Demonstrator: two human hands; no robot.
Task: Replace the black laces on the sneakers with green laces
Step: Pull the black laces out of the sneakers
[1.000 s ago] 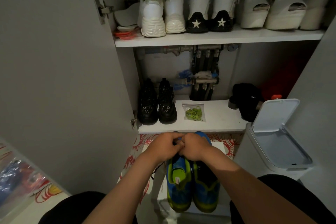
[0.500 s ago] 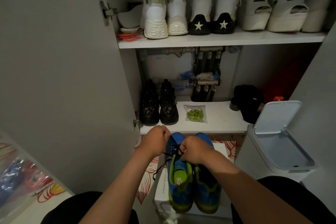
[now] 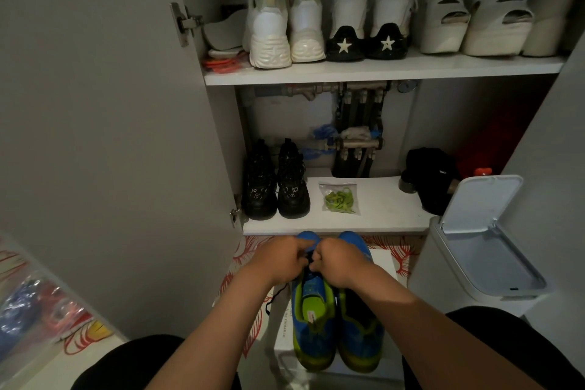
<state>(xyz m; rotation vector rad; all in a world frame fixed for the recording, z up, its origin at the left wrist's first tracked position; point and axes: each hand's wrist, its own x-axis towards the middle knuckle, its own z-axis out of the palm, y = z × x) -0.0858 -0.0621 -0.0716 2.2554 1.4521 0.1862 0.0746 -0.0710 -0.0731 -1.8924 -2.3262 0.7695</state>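
Half a second back the hands were pulled apart with the lace stretched between them. Now they're coming back together, knuckles nearly touching, over the toe end of the shoe sitting left in the frame. The left hand (image 3: 280, 260) and right hand (image 3: 342, 263) are both curling tight. Going by the dark bit between them, I'd say both are pinching the black lace (image 3: 277, 294), though the fingertips are tucking under out of sight. The sneakers (image 3: 313, 336) are sitting side by side on a white box (image 3: 283, 337) at bottom centre, heels toward the camera.

Handling-wise, the lace is going to be limp, light and snaggy at every eyelet, so gripping close to the eyelet and pulling short lengths beats yanking the end. The shoe looks light enough to slide, so I'd be bracing it with one hand. The green laces (image 3: 339, 199) are waiting in a small clear bag on the lower shelf (image 3: 380, 218), mid-frame, well apart from the hands. That's thin, slippery plastic, so pinch a corner.

Hard to tell: how many eyelets are still threaded, since the hands are covering them, and whether the other shoe is keeping any lace.
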